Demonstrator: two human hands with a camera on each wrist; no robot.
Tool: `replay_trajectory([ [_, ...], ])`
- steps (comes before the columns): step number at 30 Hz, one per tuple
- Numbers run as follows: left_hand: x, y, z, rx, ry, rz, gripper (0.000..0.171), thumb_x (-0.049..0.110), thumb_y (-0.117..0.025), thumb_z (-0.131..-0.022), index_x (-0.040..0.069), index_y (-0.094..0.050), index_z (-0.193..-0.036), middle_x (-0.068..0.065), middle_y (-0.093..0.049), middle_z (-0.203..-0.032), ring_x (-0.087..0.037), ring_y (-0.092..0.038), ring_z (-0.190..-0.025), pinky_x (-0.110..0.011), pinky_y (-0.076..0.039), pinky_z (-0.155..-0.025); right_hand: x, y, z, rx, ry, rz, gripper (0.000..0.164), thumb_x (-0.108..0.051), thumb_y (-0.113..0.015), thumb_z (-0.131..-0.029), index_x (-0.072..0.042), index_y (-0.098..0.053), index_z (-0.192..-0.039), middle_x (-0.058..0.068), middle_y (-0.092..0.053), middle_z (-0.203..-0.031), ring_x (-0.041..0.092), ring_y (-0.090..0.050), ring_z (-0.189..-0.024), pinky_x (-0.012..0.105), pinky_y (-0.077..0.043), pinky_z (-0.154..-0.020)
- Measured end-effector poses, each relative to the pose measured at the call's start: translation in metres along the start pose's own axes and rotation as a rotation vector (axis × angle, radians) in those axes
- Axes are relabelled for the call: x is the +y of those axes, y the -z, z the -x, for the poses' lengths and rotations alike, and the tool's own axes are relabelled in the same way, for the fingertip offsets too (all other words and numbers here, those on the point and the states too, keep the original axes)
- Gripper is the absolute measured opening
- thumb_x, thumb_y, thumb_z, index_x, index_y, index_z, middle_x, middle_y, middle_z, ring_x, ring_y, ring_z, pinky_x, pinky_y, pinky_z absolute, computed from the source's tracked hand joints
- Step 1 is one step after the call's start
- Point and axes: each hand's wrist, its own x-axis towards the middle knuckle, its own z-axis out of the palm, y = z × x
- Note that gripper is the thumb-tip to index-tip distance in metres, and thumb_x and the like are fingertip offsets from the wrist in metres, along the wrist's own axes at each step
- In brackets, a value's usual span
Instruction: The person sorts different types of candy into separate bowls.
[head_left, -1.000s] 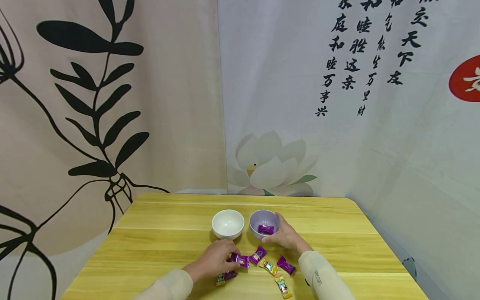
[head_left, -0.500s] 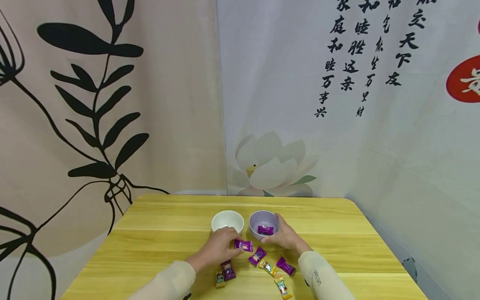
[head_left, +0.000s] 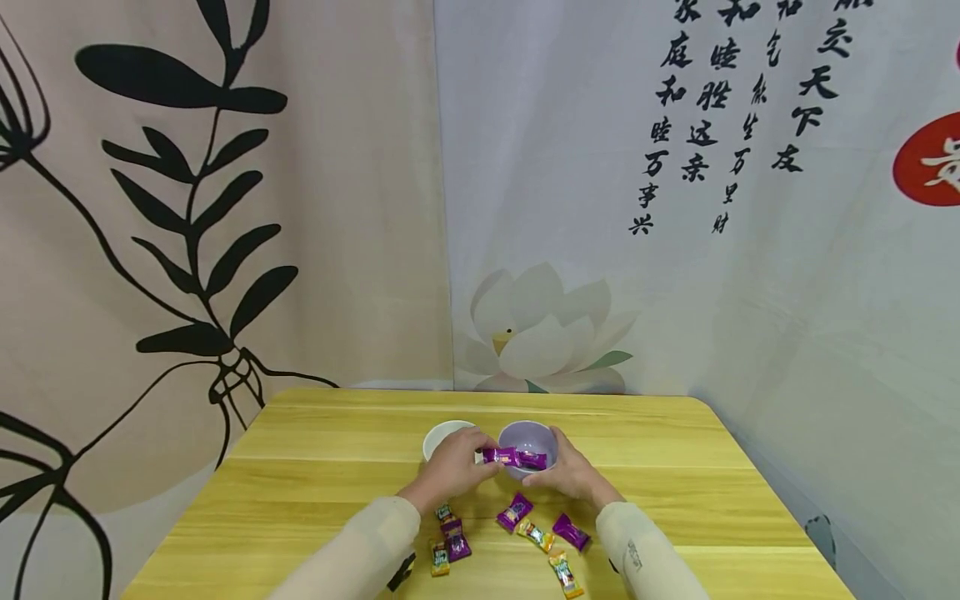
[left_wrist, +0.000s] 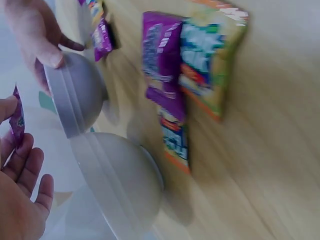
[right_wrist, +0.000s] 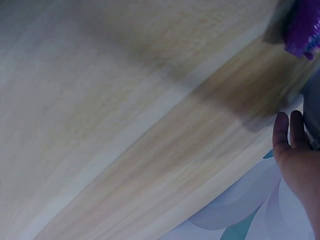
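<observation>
My left hand (head_left: 453, 467) pinches a purple-wrapped candy (head_left: 495, 456) between thumb and fingers, at the left rim of a light purple bowl (head_left: 517, 433). In the left wrist view this candy (left_wrist: 18, 120) hangs over the bowl openings, held by its edge. Another purple candy (head_left: 535, 461) lies inside the purple bowl. My right hand (head_left: 573, 477) holds that bowl from its right side, thumb at the near rim and fingers round the far side. Just left stands a white bowl (head_left: 438, 437), partly hidden behind my left hand.
On the wooden table (head_left: 337, 467), a purple candy (head_left: 456, 542) lies between yellow candies on the left. More candies, including a purple one (head_left: 572, 532) and a yellow one (head_left: 566, 575), are scattered before the purple bowl. A printed cloth (head_left: 360, 208) hangs behind the table.
My left hand has picked the purple candy up off the table and carried it up and right, past the white bowl to the purple bowl. My right hand has stayed on the purple bowl.
</observation>
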Motion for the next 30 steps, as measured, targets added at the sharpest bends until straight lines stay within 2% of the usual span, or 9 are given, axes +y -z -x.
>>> replay_trajectory([
  [9,0.005,-0.012,-0.028,0.008,0.066,0.022,0.029,0.031,-0.075,-0.089,0.009,-0.074,-0.108,0.002,-0.066,-0.098,-0.015,-0.061,-0.090,-0.034,-0.053,-0.082,0.000,0.000,0.000,-0.007,-0.006,0.001,0.117,-0.037,-0.090,-0.071,-0.004,-0.017,-0.156,0.020,-0.043,-0.144,0.040,-0.046,-0.127,0.062,-0.033,-0.106],
  [14,0.003,-0.022,-0.037,0.007,0.024,-0.065,0.029,0.031,-0.077,-0.087,0.009,-0.076,-0.104,0.000,-0.068,-0.096,-0.014,-0.061,-0.088,-0.033,-0.053,-0.082,0.000,0.000,0.000,-0.008,0.002,0.013,0.117,-0.038,-0.090,-0.071,-0.003,-0.017,-0.156,0.021,-0.043,-0.143,0.040,-0.046,-0.126,0.061,-0.035,-0.106],
  [17,0.003,-0.026,-0.039,-0.007,-0.008,-0.138,0.026,0.033,-0.079,-0.085,0.011,-0.078,-0.099,0.001,-0.067,-0.092,-0.014,-0.060,-0.086,-0.035,-0.051,-0.083,0.001,-0.001,-0.001,-0.009,0.006,0.009,0.117,-0.038,-0.090,-0.071,-0.003,-0.017,-0.156,0.021,-0.043,-0.142,0.038,-0.047,-0.125,0.060,-0.036,-0.106],
  [20,0.004,-0.029,-0.038,-0.035,-0.010,-0.195,0.029,0.034,-0.079,-0.085,0.012,-0.078,-0.102,0.001,-0.067,-0.094,-0.016,-0.059,-0.088,-0.038,-0.048,-0.086,0.003,-0.002,-0.003,-0.008,0.012,0.011,0.118,-0.038,-0.090,-0.070,-0.003,-0.017,-0.156,0.022,-0.043,-0.143,0.038,-0.047,-0.124,0.059,-0.037,-0.105],
  [24,0.005,-0.030,-0.036,-0.047,0.009,-0.207,0.033,0.033,-0.078,-0.086,0.010,-0.077,-0.109,-0.001,-0.067,-0.100,-0.018,-0.059,-0.094,-0.042,-0.046,-0.089,0.002,-0.001,-0.002,-0.008,0.010,0.015,0.118,-0.038,-0.090,-0.070,-0.003,-0.016,-0.156,0.023,-0.042,-0.143,0.039,-0.047,-0.125,0.058,-0.037,-0.105],
  [30,0.003,-0.025,-0.034,-0.023,-0.009,-0.187,0.028,0.030,-0.076,-0.088,0.012,-0.077,-0.109,0.001,-0.068,-0.100,-0.018,-0.060,-0.095,-0.042,-0.047,-0.089,-0.001,0.000,0.001,-0.010,0.004,0.009,0.116,-0.035,-0.090,-0.072,-0.003,-0.016,-0.156,0.023,-0.042,-0.144,0.041,-0.047,-0.126,0.061,-0.035,-0.106],
])
